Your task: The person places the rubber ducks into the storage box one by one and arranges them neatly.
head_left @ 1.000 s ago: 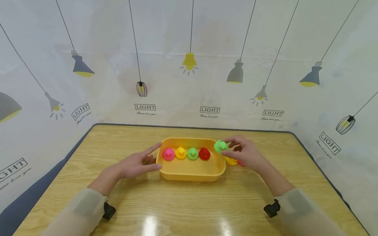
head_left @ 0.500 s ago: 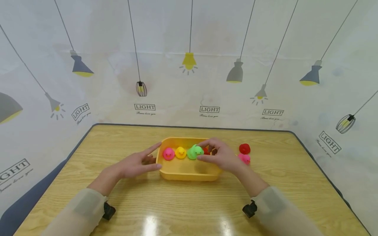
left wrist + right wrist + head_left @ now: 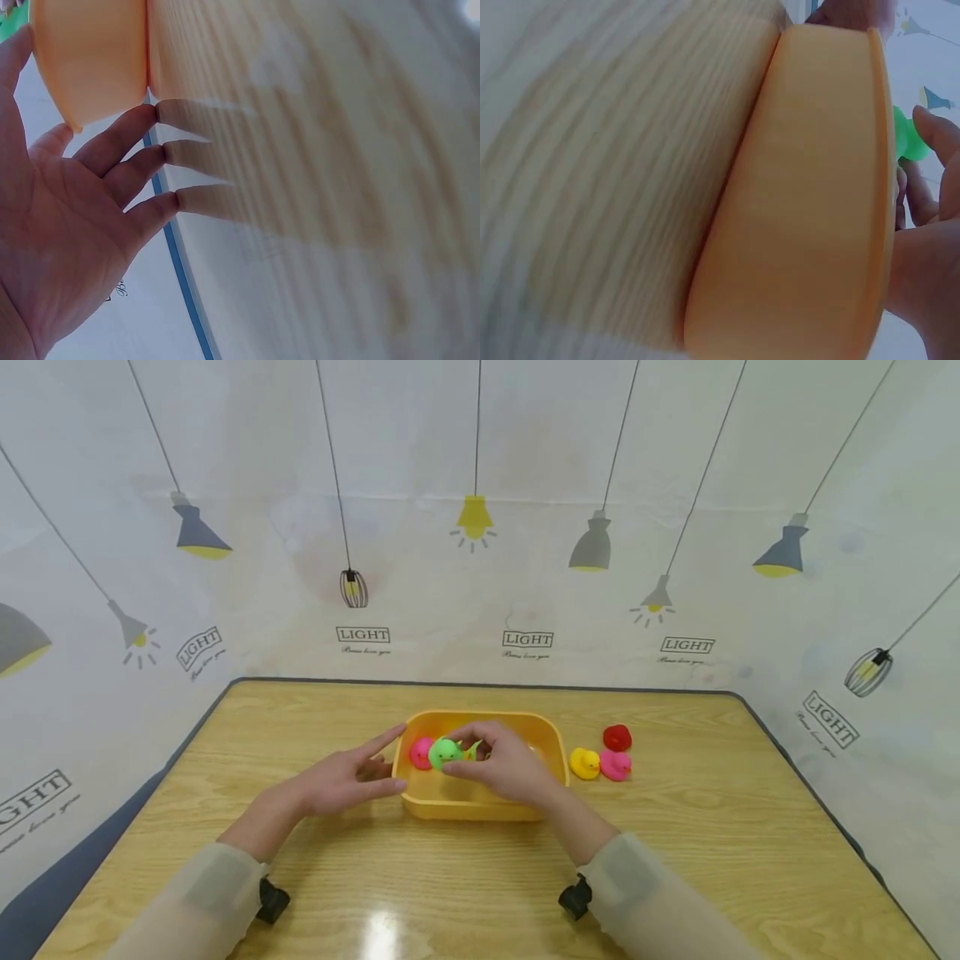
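Note:
My right hand (image 3: 504,762) pinches a green rubber duck (image 3: 446,755) over the left part of a yellow-orange tray (image 3: 480,811). The same green duck (image 3: 909,136) shows between thumb and fingers above the rim in the right wrist view. Inside the tray, a pink rubber duck (image 3: 421,752) sits at the left end, partly covered by the green one. The right hand hides most of the other ducks in there. My left hand (image 3: 341,781) spans the tray's left end, index finger and thumb touching its rim. In the left wrist view, its fingers lie extended beside the tray wall (image 3: 94,60).
Right of the tray, a yellow duck (image 3: 584,764) and a pink duck (image 3: 617,766) stand side by side on the wooden table (image 3: 420,877). A red duck (image 3: 617,737) is just behind them. A printed wall sheet (image 3: 442,668) rises behind the table.
My right hand has carried the green duck leftward, from the tray's right rim to above its left part. The ducks right of the tray have come into full view. The left hand stays put.

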`<state>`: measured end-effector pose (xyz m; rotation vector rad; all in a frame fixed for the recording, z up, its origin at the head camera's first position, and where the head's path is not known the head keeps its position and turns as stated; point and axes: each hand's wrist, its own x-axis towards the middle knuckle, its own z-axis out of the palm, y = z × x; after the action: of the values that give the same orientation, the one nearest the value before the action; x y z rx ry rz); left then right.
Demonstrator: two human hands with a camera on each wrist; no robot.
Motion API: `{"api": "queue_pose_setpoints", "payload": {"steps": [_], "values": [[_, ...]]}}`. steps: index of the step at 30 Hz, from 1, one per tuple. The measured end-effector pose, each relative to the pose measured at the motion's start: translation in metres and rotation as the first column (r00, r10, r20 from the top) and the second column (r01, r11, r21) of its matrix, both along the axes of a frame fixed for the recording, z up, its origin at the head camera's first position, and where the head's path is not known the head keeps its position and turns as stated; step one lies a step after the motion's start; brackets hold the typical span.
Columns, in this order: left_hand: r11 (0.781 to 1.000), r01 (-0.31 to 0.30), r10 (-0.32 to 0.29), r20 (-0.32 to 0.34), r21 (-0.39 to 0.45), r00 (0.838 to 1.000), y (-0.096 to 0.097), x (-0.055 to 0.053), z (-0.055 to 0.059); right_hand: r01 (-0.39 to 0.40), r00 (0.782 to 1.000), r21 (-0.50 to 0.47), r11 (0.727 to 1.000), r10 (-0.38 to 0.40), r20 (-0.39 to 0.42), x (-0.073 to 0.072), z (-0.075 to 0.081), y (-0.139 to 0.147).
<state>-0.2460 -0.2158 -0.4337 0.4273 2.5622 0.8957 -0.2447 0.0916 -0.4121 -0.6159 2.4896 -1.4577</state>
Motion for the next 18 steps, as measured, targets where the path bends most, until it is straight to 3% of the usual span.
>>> {"api": "queue_pose_setpoints", "payload": {"steps": [9,18], "values": [[0.999,0.022,-0.021,-0.012,0.024,1.0,0.001,0.001,-0.001,0.02,0.995,-0.017,1.0,-0.019,0.095,0.002,-0.013,-0.025],[1.0,0.012,-0.012,-0.013,0.023,1.0,0.001,0.001,-0.001,0.037,0.993,0.07,0.997,-0.045,0.112,-0.001,-0.017,-0.029]]}}
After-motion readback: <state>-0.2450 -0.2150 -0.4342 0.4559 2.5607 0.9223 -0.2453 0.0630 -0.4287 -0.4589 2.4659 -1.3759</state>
